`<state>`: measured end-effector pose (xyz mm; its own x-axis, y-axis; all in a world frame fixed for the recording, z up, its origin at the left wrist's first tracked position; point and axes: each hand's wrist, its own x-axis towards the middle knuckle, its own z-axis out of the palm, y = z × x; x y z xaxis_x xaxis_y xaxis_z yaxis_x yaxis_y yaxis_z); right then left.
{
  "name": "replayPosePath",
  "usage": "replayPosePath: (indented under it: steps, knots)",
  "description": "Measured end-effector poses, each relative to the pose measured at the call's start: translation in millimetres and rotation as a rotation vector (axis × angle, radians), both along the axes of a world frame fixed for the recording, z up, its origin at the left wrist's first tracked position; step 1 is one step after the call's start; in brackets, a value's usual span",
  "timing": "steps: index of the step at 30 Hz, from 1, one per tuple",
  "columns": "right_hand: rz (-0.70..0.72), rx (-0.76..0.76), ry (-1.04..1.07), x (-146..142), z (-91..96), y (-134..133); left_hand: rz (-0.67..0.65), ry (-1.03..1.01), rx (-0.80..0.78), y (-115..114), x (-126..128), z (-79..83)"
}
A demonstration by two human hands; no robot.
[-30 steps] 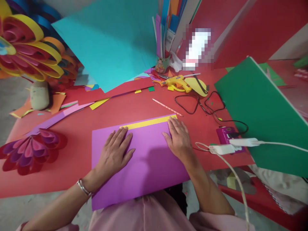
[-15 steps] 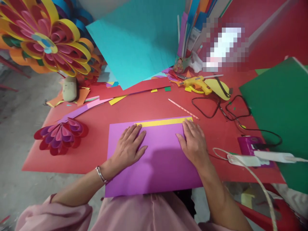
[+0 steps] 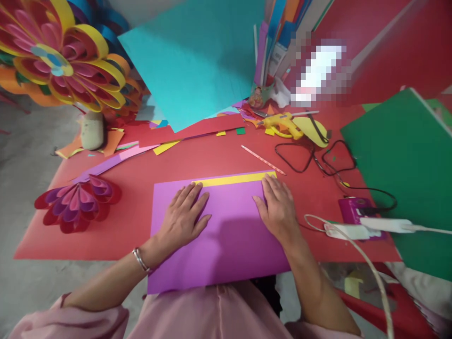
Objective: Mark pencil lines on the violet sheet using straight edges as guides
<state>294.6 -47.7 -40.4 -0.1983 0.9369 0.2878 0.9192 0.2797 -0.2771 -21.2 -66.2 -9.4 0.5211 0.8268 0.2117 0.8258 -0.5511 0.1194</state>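
Note:
A purple paper sheet lies on the red board in front of me. A yellow paper strip lies along its far edge. My left hand rests flat on the purple sheet with fingers stretched out, fingertips near the strip's left end. My right hand lies flat on the sheet's right part, fingers together and reaching the strip's right end. Neither hand holds anything.
A pink pencil lies beyond the sheet. A yellow glue gun with black cable sits at the back. A purple and red paper flower lies left. A green sheet stands right, a teal sheet behind. White plugs lie right.
Only the camera view has shifted, first rightward then slightly back. Both hands stay flat on the purple sheet in the same places.

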Motion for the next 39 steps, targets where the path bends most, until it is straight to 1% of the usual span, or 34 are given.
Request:
replayPosePath:
  steps: [8, 18, 27, 34, 39]
  knots:
    - [-0.019, -0.080, -0.012, -0.6, 2.7, 0.1, -0.016, -0.006, 0.037, 1.8, -1.5, -4.2]
    - [-0.011, -0.084, 0.009, -1.2, 3.7, -0.9, -0.018, -0.007, 0.008, 2.4, -2.3, -4.1]
    - [-0.024, -0.072, 0.030, 0.4, -0.5, 0.7, -0.032, 0.014, 0.046, 0.7, -1.1, -8.0]
    - [-0.021, -0.076, 0.027, 2.2, 3.9, -0.6, -0.046, -0.024, 0.042, -0.1, 0.1, -10.9]
    - [-0.020, -0.068, 0.010, 2.0, 3.6, -1.5, -0.040, -0.024, 0.058, 0.5, 0.1, -10.7]
